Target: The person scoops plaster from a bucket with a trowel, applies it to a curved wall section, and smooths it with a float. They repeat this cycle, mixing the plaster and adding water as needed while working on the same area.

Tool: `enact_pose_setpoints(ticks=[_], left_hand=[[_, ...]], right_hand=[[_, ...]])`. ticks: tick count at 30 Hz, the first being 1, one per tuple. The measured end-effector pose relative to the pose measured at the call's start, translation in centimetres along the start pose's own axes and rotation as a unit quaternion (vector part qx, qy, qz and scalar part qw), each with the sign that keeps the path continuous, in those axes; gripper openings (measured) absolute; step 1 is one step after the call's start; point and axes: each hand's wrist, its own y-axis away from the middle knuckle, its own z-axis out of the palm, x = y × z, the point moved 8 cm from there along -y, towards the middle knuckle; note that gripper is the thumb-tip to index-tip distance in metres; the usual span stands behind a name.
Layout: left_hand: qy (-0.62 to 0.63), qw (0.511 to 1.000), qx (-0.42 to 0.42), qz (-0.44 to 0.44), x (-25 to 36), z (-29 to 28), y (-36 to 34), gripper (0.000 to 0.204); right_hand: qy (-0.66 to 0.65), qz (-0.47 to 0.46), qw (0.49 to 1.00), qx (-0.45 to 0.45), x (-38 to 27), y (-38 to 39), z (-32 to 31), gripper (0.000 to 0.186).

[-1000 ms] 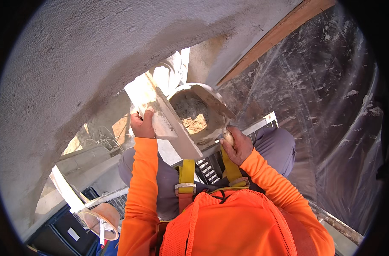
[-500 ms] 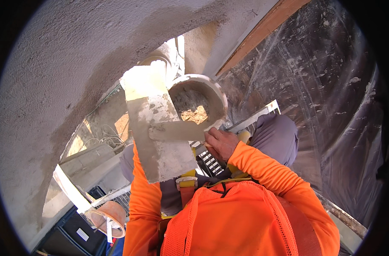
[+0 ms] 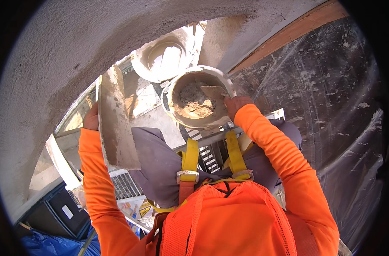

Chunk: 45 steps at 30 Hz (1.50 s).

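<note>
My left hand [image 3: 91,118] grips a long mortar-smeared hawk [image 3: 116,128] from behind. The board is tilted steeply at the left, and most of my left fingers are hidden by it. My right hand [image 3: 238,106] is closed at the right rim of a round bucket [image 3: 176,114]. From that hand a trowel [image 3: 214,90] reaches into the bucket; its handle is covered by my fingers. Grey-brown mortar [image 3: 199,107] lies in the bottom of the bucket, with a lighter lump on top.
A second bucket [image 3: 139,68] with pale contents stands just beyond. A curved rendered wall [image 3: 53,81] sweeps across the left and top. Dirty plastic sheeting [image 3: 326,98] hangs at the right. Below me are metal grating [image 3: 125,186], a blue tarp [image 3: 53,245] and my harness straps [image 3: 190,154].
The hawk has swung left and tipped from nearly flat to steep. My right hand has moved up and right, taking the trowel off the hawk and into the bucket.
</note>
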Motion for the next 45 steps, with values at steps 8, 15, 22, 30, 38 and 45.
enact_pose_setpoints(ticks=[8,15,22,30,38,45], left_hand=[[-0.095,0.986,0.012,-0.133,-0.3,-11.7,8.8,0.041],[-0.506,0.836,0.213,-0.021,-9.3,-16.5,20.3,0.069],[-0.578,0.740,0.319,-0.132,-28.2,-15.5,26.8,0.068],[-0.489,0.712,0.380,-0.331,-43.0,-22.6,31.8,0.065],[-0.572,0.638,0.428,-0.287,-38.4,-21.7,30.0,0.065],[-0.550,0.731,0.277,0.293,-5.4,-5.3,2.1,0.044]], right_hand=[[0.261,-0.124,0.957,-0.029,-9.8,-11.2,1.5,0.025],[0.219,-0.174,0.956,-0.093,-5.4,-6.5,6.7,0.022],[0.171,-0.083,0.981,-0.039,-5.2,-8.8,3.6,0.020],[0.101,-0.145,0.984,0.008,-5.3,-5.4,4.2,0.021],[0.054,-0.060,0.995,-0.059,-4.0,-6.2,6.5,0.024],[0.003,-0.070,0.996,-0.055,-2.9,-5.9,5.4,0.025]])
